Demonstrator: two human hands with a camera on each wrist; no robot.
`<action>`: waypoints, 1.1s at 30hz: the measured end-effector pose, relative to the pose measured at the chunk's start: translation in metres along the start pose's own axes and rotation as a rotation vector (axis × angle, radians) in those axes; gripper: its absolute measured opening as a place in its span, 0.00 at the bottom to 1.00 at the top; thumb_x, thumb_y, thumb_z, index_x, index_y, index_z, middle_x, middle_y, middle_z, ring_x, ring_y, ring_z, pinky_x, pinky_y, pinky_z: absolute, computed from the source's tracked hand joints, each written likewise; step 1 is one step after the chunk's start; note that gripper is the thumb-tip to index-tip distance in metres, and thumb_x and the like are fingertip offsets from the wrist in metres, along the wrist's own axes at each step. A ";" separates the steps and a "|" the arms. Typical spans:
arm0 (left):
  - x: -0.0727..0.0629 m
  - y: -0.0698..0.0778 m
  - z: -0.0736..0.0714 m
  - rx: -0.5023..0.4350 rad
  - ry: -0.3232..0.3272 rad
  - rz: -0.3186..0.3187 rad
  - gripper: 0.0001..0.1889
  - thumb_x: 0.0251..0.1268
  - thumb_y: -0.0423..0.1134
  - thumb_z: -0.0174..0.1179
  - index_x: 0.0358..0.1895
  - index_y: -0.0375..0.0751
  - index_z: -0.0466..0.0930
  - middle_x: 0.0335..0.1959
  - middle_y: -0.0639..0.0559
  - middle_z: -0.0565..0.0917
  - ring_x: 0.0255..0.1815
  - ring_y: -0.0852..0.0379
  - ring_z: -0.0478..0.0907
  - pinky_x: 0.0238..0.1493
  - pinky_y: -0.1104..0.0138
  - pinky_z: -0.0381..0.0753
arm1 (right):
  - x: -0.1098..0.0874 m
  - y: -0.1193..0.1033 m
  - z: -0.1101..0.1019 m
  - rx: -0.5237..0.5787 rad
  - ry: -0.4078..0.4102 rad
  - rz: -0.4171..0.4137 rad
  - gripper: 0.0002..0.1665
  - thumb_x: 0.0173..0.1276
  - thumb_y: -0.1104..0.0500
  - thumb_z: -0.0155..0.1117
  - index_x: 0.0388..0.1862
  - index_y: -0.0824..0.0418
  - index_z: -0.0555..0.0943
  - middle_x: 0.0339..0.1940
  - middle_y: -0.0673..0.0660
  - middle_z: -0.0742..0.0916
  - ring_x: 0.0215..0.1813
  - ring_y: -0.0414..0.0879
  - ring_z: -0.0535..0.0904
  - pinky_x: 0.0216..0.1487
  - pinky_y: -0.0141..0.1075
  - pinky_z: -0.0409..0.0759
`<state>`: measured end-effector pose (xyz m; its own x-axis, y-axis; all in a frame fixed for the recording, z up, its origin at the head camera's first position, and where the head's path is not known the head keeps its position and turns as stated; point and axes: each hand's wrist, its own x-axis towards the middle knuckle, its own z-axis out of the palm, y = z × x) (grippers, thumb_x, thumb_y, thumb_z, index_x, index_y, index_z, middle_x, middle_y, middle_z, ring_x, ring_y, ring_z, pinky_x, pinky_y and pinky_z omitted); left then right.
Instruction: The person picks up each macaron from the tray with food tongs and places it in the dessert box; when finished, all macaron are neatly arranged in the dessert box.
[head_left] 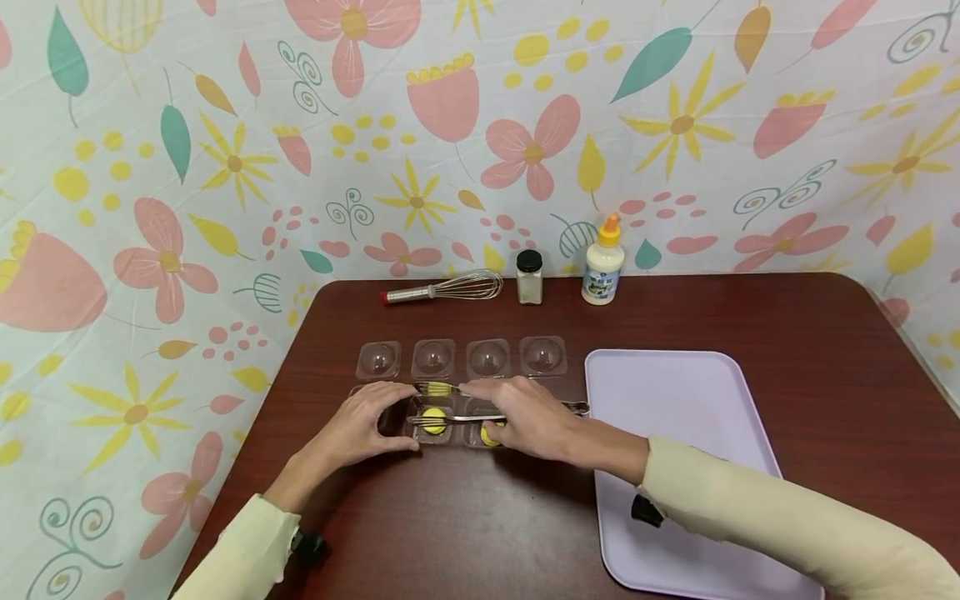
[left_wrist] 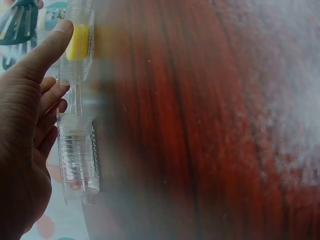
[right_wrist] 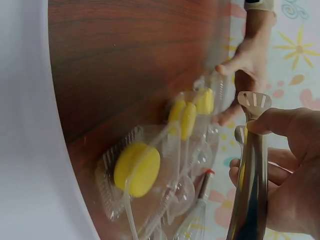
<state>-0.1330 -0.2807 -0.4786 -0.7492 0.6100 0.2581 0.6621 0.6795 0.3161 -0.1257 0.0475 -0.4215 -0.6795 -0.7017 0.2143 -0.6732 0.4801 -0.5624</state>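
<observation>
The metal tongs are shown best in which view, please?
The right wrist view: the metal tongs appear largest there, one slotted tip plain, though the lower end is cut off. The head view shows both ends, small, with the right hand covering the middle; the left wrist view, only blurred slotted tips.

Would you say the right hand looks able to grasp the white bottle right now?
Probably not yet: the right hand holds metal tongs, though nothing tall appears to block its way to the white bottle.
</observation>
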 end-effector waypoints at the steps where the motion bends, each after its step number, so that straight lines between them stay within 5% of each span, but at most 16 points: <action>1: 0.000 0.000 0.000 -0.002 -0.003 0.002 0.45 0.47 0.57 0.85 0.69 0.41 0.81 0.64 0.45 0.85 0.67 0.42 0.79 0.69 0.42 0.74 | -0.001 0.000 -0.003 0.000 0.008 0.002 0.37 0.63 0.71 0.74 0.72 0.69 0.78 0.69 0.64 0.84 0.53 0.50 0.86 0.59 0.47 0.85; 3: 0.000 0.000 -0.001 -0.006 -0.014 0.002 0.46 0.48 0.58 0.84 0.71 0.44 0.80 0.65 0.46 0.84 0.68 0.42 0.78 0.70 0.42 0.74 | -0.004 0.000 -0.011 0.008 0.023 0.004 0.37 0.63 0.70 0.74 0.73 0.69 0.78 0.70 0.63 0.83 0.56 0.50 0.86 0.61 0.47 0.84; 7: 0.000 -0.003 -0.007 -0.035 -0.034 -0.014 0.49 0.48 0.59 0.84 0.74 0.44 0.77 0.69 0.44 0.82 0.71 0.39 0.76 0.71 0.41 0.72 | -0.014 0.006 -0.027 0.021 0.064 0.027 0.38 0.64 0.70 0.76 0.74 0.67 0.77 0.70 0.63 0.83 0.42 0.42 0.85 0.51 0.41 0.86; 10: 0.001 -0.005 -0.016 -0.066 -0.046 -0.044 0.50 0.47 0.59 0.84 0.76 0.44 0.76 0.71 0.42 0.80 0.73 0.38 0.74 0.73 0.40 0.70 | -0.023 0.011 -0.041 0.055 0.091 0.054 0.38 0.64 0.72 0.75 0.74 0.66 0.78 0.68 0.63 0.84 0.21 0.33 0.68 0.33 0.33 0.80; 13: 0.001 -0.007 -0.026 -0.073 -0.048 -0.076 0.51 0.48 0.58 0.85 0.77 0.46 0.75 0.73 0.42 0.79 0.74 0.39 0.73 0.73 0.40 0.70 | -0.034 0.016 -0.056 0.079 0.102 0.077 0.38 0.64 0.73 0.74 0.74 0.66 0.78 0.68 0.64 0.84 0.15 0.29 0.61 0.23 0.30 0.74; 16: -0.001 -0.010 -0.034 -0.064 -0.042 -0.099 0.51 0.48 0.58 0.85 0.77 0.46 0.74 0.73 0.45 0.78 0.73 0.41 0.74 0.71 0.41 0.71 | -0.047 0.020 -0.068 0.077 0.108 0.122 0.38 0.64 0.72 0.75 0.75 0.64 0.78 0.69 0.63 0.84 0.17 0.32 0.65 0.23 0.30 0.73; 19: -0.004 -0.012 -0.040 -0.060 -0.033 -0.116 0.51 0.47 0.57 0.85 0.77 0.46 0.74 0.73 0.48 0.78 0.73 0.42 0.74 0.70 0.40 0.73 | -0.064 0.025 -0.078 0.058 0.119 0.147 0.39 0.64 0.72 0.76 0.75 0.63 0.78 0.70 0.62 0.83 0.32 0.38 0.79 0.30 0.33 0.77; 22: -0.007 -0.014 -0.046 -0.062 -0.029 -0.141 0.51 0.47 0.56 0.86 0.77 0.46 0.74 0.73 0.47 0.79 0.72 0.41 0.75 0.68 0.38 0.74 | -0.083 0.031 -0.086 0.031 0.141 0.133 0.40 0.63 0.72 0.76 0.75 0.63 0.78 0.69 0.61 0.84 0.47 0.44 0.81 0.36 0.35 0.77; 28: -0.016 -0.022 -0.051 -0.052 -0.042 -0.195 0.51 0.47 0.54 0.86 0.77 0.48 0.74 0.73 0.46 0.79 0.71 0.39 0.76 0.65 0.37 0.76 | -0.127 0.045 -0.101 0.037 0.177 0.122 0.44 0.56 0.76 0.80 0.73 0.62 0.79 0.63 0.60 0.87 0.26 0.32 0.69 0.24 0.29 0.72; 33: -0.024 -0.030 -0.050 -0.044 -0.053 -0.229 0.51 0.47 0.55 0.86 0.78 0.48 0.74 0.72 0.45 0.79 0.70 0.39 0.77 0.65 0.37 0.77 | -0.156 0.057 -0.105 -0.020 0.212 0.141 0.45 0.53 0.76 0.83 0.72 0.60 0.80 0.61 0.58 0.88 0.38 0.35 0.75 0.30 0.27 0.72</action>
<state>-0.1360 -0.3361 -0.4485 -0.8771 0.4631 0.1275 0.4727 0.7849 0.4005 -0.0885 0.2397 -0.4035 -0.8116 -0.5021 0.2988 -0.5717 0.5770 -0.5833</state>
